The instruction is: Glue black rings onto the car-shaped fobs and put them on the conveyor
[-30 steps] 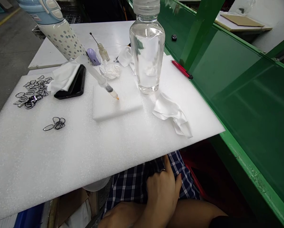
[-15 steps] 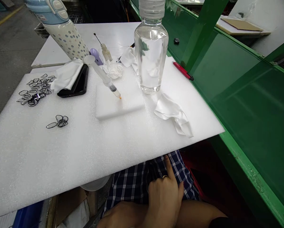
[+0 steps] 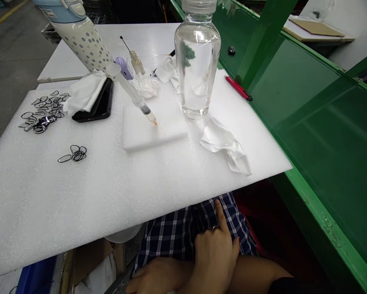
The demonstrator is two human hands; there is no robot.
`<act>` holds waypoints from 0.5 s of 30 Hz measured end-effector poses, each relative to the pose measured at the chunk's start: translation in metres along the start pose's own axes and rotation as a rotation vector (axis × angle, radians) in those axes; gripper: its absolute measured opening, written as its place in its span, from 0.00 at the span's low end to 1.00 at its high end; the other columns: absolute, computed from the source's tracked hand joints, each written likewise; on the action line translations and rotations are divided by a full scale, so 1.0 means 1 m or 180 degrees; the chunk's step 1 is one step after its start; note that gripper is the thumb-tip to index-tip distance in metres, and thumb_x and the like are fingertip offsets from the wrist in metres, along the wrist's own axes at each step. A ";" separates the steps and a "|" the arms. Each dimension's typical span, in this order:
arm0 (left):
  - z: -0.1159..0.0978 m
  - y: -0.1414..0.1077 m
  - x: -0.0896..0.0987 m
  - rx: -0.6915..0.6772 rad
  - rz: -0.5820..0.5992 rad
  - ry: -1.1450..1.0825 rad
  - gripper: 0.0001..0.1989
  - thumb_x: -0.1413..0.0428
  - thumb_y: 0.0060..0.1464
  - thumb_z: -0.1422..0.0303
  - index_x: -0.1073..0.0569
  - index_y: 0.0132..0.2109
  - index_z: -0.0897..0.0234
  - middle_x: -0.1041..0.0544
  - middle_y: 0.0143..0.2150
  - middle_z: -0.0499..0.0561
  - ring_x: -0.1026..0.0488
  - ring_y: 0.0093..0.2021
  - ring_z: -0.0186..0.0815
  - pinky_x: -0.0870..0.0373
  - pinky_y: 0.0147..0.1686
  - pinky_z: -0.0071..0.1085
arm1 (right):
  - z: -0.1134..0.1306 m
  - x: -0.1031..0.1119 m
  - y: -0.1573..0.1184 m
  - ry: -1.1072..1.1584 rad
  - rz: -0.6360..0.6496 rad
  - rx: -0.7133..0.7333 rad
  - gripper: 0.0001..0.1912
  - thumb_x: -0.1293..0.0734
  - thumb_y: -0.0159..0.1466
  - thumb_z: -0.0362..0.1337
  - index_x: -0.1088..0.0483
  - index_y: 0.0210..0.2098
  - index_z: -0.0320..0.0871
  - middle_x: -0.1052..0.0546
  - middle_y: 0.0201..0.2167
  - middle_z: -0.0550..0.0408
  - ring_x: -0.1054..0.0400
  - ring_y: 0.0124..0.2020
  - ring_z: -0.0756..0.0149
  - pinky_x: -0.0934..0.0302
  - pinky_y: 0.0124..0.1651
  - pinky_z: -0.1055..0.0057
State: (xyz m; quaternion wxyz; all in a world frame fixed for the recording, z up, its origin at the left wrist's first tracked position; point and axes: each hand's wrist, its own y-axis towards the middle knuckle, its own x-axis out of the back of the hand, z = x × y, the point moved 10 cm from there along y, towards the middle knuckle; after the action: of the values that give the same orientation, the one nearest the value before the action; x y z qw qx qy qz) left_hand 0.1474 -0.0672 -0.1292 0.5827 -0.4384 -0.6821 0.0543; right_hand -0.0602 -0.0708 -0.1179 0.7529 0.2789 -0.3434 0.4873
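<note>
A ringed hand (image 3: 215,249), index finger extended and the rest loosely curled, rests on plaid shorts (image 3: 174,232) against the other hand (image 3: 159,275); neither pinches anything. A white foam sheet (image 3: 79,196) lies between them and a syringe (image 3: 131,96), its tip on a foam block (image 3: 154,132), beside a water bottle (image 3: 197,61) and 2 heaps of black loops (image 3: 42,114).

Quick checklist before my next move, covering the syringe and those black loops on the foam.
1. Syringe tip resting on the white foam block: ok.
2. Amount left in the syringe: cannot tell.
3. Small black loops lying apart from the main pile of loops: not ok.
4. Water bottle upright, clear of the syringe: ok.
5. Ringed hand empty, below the foam sheet: ok.
6. Other hand empty: cannot tell.
</note>
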 end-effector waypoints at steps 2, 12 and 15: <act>-0.001 0.001 0.000 0.0024 -0.0003 0.0073 0.44 0.41 0.57 0.61 0.58 0.68 0.75 0.19 0.28 0.57 0.21 0.29 0.47 0.23 0.29 0.40 | 0.000 0.005 -0.001 0.0005 -0.0031 -0.0040 0.14 0.43 0.70 0.43 0.31 0.35 0.45 0.24 0.35 0.60 0.31 0.34 0.72 0.35 0.29 0.78; -0.001 0.003 -0.004 -0.0017 0.0068 0.0381 0.45 0.38 0.55 0.62 0.55 0.68 0.76 0.20 0.26 0.59 0.21 0.27 0.45 0.24 0.27 0.36 | -0.004 0.009 -0.005 0.0237 -0.0131 -0.0065 0.16 0.43 0.70 0.43 0.28 0.43 0.42 0.24 0.37 0.59 0.30 0.37 0.72 0.35 0.34 0.77; 0.000 0.002 -0.003 -0.0053 0.0083 0.0427 0.45 0.37 0.54 0.63 0.54 0.68 0.77 0.20 0.25 0.59 0.21 0.26 0.45 0.25 0.26 0.35 | -0.003 0.004 -0.003 0.0319 -0.0126 -0.0067 0.17 0.42 0.69 0.45 0.28 0.44 0.41 0.24 0.36 0.60 0.30 0.37 0.73 0.35 0.35 0.78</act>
State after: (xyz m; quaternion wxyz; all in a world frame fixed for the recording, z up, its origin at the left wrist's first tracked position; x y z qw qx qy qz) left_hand 0.1481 -0.0683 -0.1328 0.6227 -0.4547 -0.6362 0.0266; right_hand -0.0554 -0.0670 -0.1166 0.7816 0.2529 -0.3047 0.4820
